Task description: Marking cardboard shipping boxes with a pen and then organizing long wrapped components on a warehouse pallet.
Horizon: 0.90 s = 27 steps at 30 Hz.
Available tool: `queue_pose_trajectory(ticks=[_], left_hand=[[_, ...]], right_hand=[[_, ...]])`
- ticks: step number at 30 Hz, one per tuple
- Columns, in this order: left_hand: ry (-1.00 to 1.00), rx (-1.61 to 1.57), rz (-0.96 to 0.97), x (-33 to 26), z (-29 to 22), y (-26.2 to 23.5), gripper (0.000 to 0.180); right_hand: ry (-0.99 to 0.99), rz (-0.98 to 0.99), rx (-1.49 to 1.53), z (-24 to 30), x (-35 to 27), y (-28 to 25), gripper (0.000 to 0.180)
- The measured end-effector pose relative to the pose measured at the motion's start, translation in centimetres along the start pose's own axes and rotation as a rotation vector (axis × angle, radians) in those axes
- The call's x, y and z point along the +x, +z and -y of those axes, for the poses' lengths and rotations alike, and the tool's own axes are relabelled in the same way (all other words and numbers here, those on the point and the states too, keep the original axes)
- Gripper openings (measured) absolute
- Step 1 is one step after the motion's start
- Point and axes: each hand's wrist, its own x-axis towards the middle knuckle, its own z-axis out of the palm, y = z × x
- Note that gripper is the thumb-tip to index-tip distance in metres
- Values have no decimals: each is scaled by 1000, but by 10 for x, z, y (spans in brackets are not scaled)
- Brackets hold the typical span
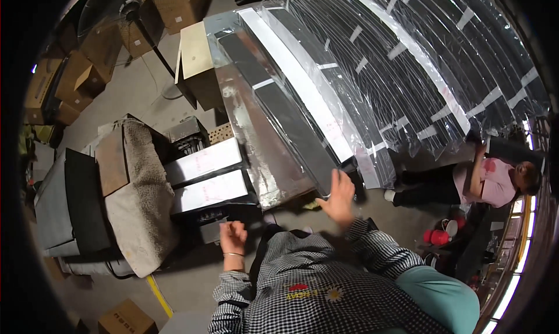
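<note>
My right hand (339, 200) is open, thumb apart from the outstretched fingers. It is at the near end of a long dark panel (291, 127); whether it touches the panel I cannot tell. Clear plastic film (247, 136) lies beside and under this panel, and a long white strip (297, 80) runs along its right side. My left hand (233, 236) is closed, its fingers curled in. A small greyish piece (211, 231) shows beside those fingers; what they hold, if anything, is hidden. Two white-topped boxes (211, 191) are just ahead of that hand.
Plastic-wrapped dark panels (402, 54) fill the far right. A co-worker in a pink top (492, 182) stands at the right, near a red container (437, 237). A fleecy cloth (142, 200) covers a bench at the left. Cardboard boxes (87, 80) and a standing fan (131, 11) are farther back.
</note>
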Motion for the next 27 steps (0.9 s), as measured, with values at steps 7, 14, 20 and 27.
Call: queue_pose_trajectory(ticks=[7,14,20,27], left_hand=[[-503,442,-24,8,109,93,71],[-341,573,-69,17,150,101,64],[-268,346,85,21,196,105,62],[-234,531,128,-31,193,124,96]], right_hand=[[233,691,1027,-73,-36,30,102],[3,-138,87,-126,26,-87,111],[166,209,327,-142,50,-74,115],[364,808,1548,-169,-68,-22,85]])
